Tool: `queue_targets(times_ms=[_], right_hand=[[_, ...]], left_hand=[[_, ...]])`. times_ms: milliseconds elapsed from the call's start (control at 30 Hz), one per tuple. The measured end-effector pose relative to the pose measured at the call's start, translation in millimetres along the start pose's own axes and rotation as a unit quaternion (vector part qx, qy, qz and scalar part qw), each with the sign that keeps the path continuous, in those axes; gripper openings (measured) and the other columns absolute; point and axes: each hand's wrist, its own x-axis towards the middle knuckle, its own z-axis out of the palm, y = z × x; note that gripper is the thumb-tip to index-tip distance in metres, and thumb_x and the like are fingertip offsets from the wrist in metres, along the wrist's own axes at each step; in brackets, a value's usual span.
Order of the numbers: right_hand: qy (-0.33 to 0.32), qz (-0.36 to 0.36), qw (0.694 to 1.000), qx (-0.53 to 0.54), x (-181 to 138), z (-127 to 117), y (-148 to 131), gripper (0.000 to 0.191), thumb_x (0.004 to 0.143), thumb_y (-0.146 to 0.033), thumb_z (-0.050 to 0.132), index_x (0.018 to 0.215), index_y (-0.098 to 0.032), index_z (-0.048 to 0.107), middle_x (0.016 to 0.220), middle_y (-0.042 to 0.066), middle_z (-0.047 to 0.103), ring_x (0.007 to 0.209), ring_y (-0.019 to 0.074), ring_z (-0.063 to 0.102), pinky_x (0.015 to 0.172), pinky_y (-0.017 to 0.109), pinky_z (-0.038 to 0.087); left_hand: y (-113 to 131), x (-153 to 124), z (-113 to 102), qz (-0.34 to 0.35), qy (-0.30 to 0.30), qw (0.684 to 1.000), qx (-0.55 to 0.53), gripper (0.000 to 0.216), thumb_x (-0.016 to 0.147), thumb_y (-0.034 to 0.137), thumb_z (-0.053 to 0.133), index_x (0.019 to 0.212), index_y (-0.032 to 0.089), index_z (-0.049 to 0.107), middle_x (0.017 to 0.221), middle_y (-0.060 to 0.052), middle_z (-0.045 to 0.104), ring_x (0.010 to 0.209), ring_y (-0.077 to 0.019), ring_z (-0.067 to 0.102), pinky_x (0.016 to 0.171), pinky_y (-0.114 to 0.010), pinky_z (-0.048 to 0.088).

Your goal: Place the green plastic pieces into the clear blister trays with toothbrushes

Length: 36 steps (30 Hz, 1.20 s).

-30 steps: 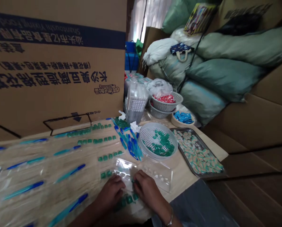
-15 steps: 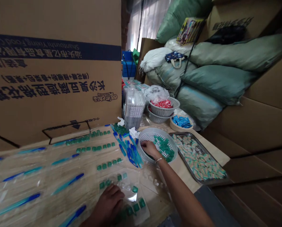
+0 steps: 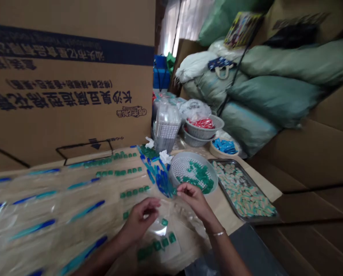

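My left hand [image 3: 139,220] is raised a little above the table with its fingers curled on the edge of a clear plastic blister tray [image 3: 160,227]. My right hand [image 3: 194,199] hovers just to the right with its fingertips pinched; what they hold is too small to make out. A few green pieces [image 3: 156,245] sit in the tray's pockets below my hands. Just beyond my right hand is a grey perforated basket [image 3: 179,165] with green pieces, and left of it a pile of blue pens [image 3: 160,180].
Bagged pens and rows of green pieces [image 3: 115,173] cover the table's left. A metal tray [image 3: 246,191] of pale pieces lies on the right near the table edge. Behind stand stacked clear trays [image 3: 166,128], baskets of red packets [image 3: 204,126], blue packets [image 3: 224,145], a big cardboard box [image 3: 68,84] and green sacks [image 3: 271,96].
My right hand went out to the grey basket and has come back pinched beside the clear tray. My left hand has lifted off the table, curled on the tray.
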Motion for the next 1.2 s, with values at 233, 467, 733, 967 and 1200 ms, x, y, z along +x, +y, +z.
queue_targets(times_ms=[233,467,733,967,1200], right_hand=[[-0.136,0.08,0.98,0.119,-82.9,59.8,-7.2,0.025,0.079,-0.044,0.06,0.08,-0.019,0.054,0.068,-0.003,0.049,0.064,0.0121,0.045,0.059,0.022,0.036],[-0.198,0.083,0.972,0.098,-123.1,75.5,-9.3,0.023,0.085,-0.044,0.052,0.08,-0.021,0.05,0.081,0.0,0.05,0.078,0.0151,0.046,0.067,0.023,0.037],[-0.174,0.103,0.965,0.167,-119.7,90.1,-7.7,0.03,0.081,-0.05,0.055,0.078,-0.021,0.046,0.076,-0.002,0.046,0.073,0.0141,0.044,0.066,0.023,0.036],[-0.16,0.076,0.977,0.12,-120.3,89.4,-9.5,0.026,0.087,-0.045,0.047,0.079,-0.021,0.045,0.078,0.0,0.049,0.076,0.0151,0.047,0.069,0.025,0.04],[-0.089,-0.146,0.979,-0.108,-120.1,92.1,-11.6,0.013,0.084,-0.017,0.052,0.095,-0.023,0.055,0.098,0.006,0.057,0.094,0.0196,0.054,0.081,0.031,0.044]], left_hand=[[-8.5,-30.9,-7.9,-0.097,-0.104,0.981,-0.134,0.024,0.07,0.033,0.071,0.081,0.014,0.062,0.072,0.0,0.062,0.067,-0.0113,0.055,0.065,-0.024,0.043],[-5.7,-63.9,-17.1,-0.104,-0.252,0.955,-0.115,0.019,0.075,0.032,0.066,0.083,0.016,0.057,0.084,0.001,0.059,0.078,-0.0117,0.052,0.072,-0.023,0.04],[-4.5,-62.3,-18.0,-0.095,-0.194,0.974,-0.063,0.027,0.072,0.039,0.066,0.073,0.016,0.051,0.073,0.002,0.053,0.069,-0.0108,0.046,0.065,-0.022,0.037],[-3.0,-67.5,-19.1,-0.119,-0.199,0.971,-0.065,0.031,0.078,0.046,0.058,0.072,0.016,0.053,0.065,0.004,0.047,0.062,-0.0094,0.041,0.059,-0.021,0.033],[-17.1,-61.4,-6.6,-0.22,-0.102,0.953,-0.183,0.041,0.073,0.054,0.059,0.059,0.016,0.05,0.046,0.006,0.043,0.045,-0.0069,0.036,0.049,-0.021,0.029]])
